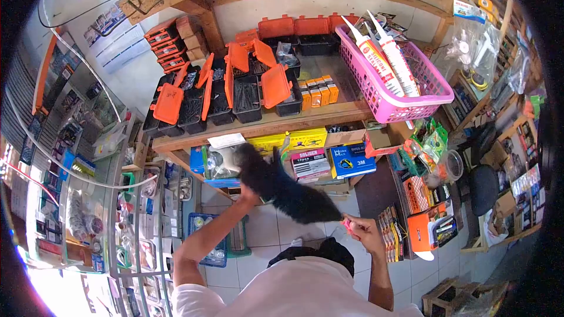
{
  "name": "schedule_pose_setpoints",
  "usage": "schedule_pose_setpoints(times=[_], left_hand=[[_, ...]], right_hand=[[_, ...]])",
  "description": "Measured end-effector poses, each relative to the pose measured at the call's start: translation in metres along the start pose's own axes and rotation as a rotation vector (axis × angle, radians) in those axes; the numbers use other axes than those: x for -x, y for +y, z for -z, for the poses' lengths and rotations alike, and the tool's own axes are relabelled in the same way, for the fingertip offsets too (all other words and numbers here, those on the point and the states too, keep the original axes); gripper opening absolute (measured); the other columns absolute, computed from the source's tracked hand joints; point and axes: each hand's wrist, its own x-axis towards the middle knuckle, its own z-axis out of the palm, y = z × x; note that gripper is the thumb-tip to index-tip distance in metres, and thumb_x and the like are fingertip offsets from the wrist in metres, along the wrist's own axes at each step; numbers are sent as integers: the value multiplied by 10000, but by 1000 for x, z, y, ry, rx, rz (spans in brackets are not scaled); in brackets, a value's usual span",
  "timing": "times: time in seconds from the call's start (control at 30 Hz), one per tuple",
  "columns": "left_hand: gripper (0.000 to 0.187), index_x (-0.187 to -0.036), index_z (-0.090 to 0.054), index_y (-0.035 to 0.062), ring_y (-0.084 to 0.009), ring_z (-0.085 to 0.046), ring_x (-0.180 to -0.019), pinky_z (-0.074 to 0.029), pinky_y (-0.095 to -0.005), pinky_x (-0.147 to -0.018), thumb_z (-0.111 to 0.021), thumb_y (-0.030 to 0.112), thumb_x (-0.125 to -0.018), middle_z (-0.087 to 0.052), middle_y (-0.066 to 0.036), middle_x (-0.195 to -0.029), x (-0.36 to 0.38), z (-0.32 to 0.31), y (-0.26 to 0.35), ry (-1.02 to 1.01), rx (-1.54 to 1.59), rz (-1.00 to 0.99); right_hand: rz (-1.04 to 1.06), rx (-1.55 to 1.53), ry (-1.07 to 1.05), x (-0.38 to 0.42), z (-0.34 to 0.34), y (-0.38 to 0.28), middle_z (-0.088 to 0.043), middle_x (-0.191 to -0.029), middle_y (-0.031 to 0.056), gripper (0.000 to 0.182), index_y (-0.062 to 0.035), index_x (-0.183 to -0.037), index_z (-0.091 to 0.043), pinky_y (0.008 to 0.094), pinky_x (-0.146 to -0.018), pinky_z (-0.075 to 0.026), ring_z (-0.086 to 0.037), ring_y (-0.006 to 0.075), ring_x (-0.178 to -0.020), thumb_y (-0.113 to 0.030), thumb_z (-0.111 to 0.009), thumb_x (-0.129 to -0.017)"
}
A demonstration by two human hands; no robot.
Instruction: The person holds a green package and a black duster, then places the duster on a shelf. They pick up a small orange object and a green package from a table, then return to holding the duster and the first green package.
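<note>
A black feather duster (299, 196) stretches across the middle of the view, in front of the lower shelf. My right hand (365, 233) is closed around its pink handle at the lower right. At the duster's upper left end is my left hand (249, 195); the feathers cover its fingers, so I cannot make out whether it grips anything. Just beyond the left hand, a white plastic-wrapped item (224, 161) sits on the lower shelf. Behind the duster, a pink and white box (311, 165) stands beside a blue 3M box (352, 161).
On the wooden shelf above, black bins with orange lids (245, 95) hold screws or nails. A pink basket (395, 88) carries sealant tubes (379, 61). A glass display case (132, 223) stands left. Orange boxes (418, 194) and packets line the right side.
</note>
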Motion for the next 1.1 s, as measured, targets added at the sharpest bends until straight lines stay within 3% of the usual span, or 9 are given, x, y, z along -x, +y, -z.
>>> schedule_pose_setpoints(times=[0.07, 0.2, 0.27, 0.3, 0.43, 0.53, 0.7, 0.93, 1.1], left_hand=[[452, -1312, -432, 16, -260, -429, -1244, -276, -378, -1103, -522, -5, -870, -459, -93, -1361, 2, 2, 3, -50, 271, 94], [439, -1356, -405, 63, -237, -445, -1215, -372, -396, -1044, -450, 25, -921, -451, -67, -1358, 11, -3, -17, 101, -546, -265], [418, -1320, -429, 46, -232, -490, -1154, -435, -370, -976, -424, -32, -910, -504, -65, -1287, 0, 0, -14, 20, 338, -30], [285, -1085, -611, -1, -173, -577, -933, -495, -326, -772, -566, -19, -804, -642, -78, -997, 5, 2, 0, 114, 345, 397], [194, -1060, -591, 20, -102, -559, -793, -475, -262, -661, -600, 31, -867, -624, -20, -938, 2, -5, 41, 413, 782, 230], [228, -1088, -571, 27, -87, -563, -782, -484, -260, -656, -634, 120, -890, -620, -12, -937, 9, 15, 35, 288, 582, 352], [336, -1138, -548, 32, -150, -621, -856, -531, -303, -687, -625, 267, -911, -620, -43, -1016, 24, 13, 36, 318, 827, 529], [475, -1304, -421, 85, -259, -626, -1015, -541, -389, -816, -505, 392, -952, -587, -103, -1180, 53, -25, 11, 127, 1134, 637], [511, -1331, -419, 97, -295, -590, -1106, -514, -463, -887, -410, 458, -970, -567, -119, -1250, 66, -44, 16, -3, 1274, 742]], right_hand=[[9, -16, 55, -2, -2, 2, -517, -702, -29, 356, -9, -1255, -570, 190, -472, -284, -359, 31, -540, -133, -586, -922], [-31, 6, -27, -8, -2, 0, -497, -681, -33, 363, -2, -1258, -563, 190, -470, -287, -362, 31, -535, -124, -581, -917], [-49, 27, 46, -12, -3, -1, -487, -667, -32, 357, 4, -1245, -572, 191, -463, -288, -363, 34, -527, -134, -583, -917], [-46, -18, 20, -14, -3, 1, -506, -674, -21, 345, 10, -1217, -593, 189, -460, -286, -364, 34, -524, -166, -588, -920], [-64, -2, -76, -19, 4, 6, -504, -684, -31, 377, -15, -1280, -548, 194, -456, -283, -365, 33, -533, -123, -574, -920], [-51, -212, -15, -18, 9, 3, -521, -670, -12, 336, 7, -1162, -627, 193, -436, -286, -382, 35, -499, -228, -587, -925], [157, -344, 116, -39, 20, -35, -545, -669, 20, 433, -10, -1036, -589, 199, -382, -289, -418, 48, -441, -421, -586, -899], [167, -440, 65, -122, 48, -101, -562, -932, 24, 479, -108, -1365, -404, 171, -459, -329, -434, 43, -592, -262, -550, -935], [89, -581, 49, -176, 62, -102, -590, -1122, 81, 441, -106, -1351, -437, 178, -473, -388, -491, 68, -645, -161, -546, -928]])
